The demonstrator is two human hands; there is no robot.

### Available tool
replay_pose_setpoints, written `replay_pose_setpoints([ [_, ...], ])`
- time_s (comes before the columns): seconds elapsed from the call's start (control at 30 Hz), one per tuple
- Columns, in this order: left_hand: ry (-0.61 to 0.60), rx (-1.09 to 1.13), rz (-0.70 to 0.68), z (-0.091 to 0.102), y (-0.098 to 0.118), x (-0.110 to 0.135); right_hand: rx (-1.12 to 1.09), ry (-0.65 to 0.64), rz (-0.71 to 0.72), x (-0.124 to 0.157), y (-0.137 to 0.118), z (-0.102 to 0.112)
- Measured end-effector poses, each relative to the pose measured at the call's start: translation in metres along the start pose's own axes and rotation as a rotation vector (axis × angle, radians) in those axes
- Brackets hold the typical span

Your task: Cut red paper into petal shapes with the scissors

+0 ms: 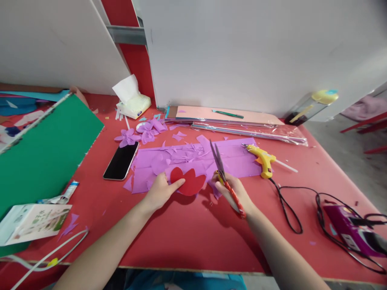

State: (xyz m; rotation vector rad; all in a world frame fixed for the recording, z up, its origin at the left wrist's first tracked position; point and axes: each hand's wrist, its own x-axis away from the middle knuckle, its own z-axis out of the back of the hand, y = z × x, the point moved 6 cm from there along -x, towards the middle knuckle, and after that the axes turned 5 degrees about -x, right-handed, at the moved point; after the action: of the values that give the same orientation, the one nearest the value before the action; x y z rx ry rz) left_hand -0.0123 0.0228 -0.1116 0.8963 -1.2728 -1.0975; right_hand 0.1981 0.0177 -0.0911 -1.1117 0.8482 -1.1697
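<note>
Between the thumb and fingers of my left hand (161, 189) is a red petal-shaped cutout (189, 183), its lobed edge facing away from me. My right hand (234, 191) grips a pair of scissors (220, 163) with red handles, the blades pointing up and away. The blades are apart from the red cutout, a short way to its right. Beneath and beyond both hands lies a purple sheet (242, 161) strewn with purple scraps. Purple flower shapes (127, 137) rest beyond it on the left, one touching a black phone (121, 161).
A yellow glue gun (263, 159) lies right of the sheet, its cord running to a purple power strip (344, 225). Packaged sheets (229, 117), a tissue pack (134, 105) and a bottle (314, 106) line the back. A green board (54, 161) leans at left.
</note>
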Motion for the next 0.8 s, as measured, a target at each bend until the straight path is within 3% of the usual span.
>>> replay_pose_setpoints([
  [0.23,0.062,0.239,-0.042,0.013,0.004,-0.005,0.313,-0.220,0.155,0.007,-0.010,0.018],
  [0.43,0.095,0.143,-0.045,0.018,0.014,-0.001,0.269,-0.386,0.139,0.014,-0.024,0.016],
  [0.63,-0.005,0.054,-0.111,0.014,0.036,0.007,0.238,-0.383,0.095,0.015,-0.018,0.014],
  [0.8,-0.086,-0.038,-0.158,0.011,0.041,0.010,0.298,-0.456,0.093,0.018,-0.011,0.009],
])
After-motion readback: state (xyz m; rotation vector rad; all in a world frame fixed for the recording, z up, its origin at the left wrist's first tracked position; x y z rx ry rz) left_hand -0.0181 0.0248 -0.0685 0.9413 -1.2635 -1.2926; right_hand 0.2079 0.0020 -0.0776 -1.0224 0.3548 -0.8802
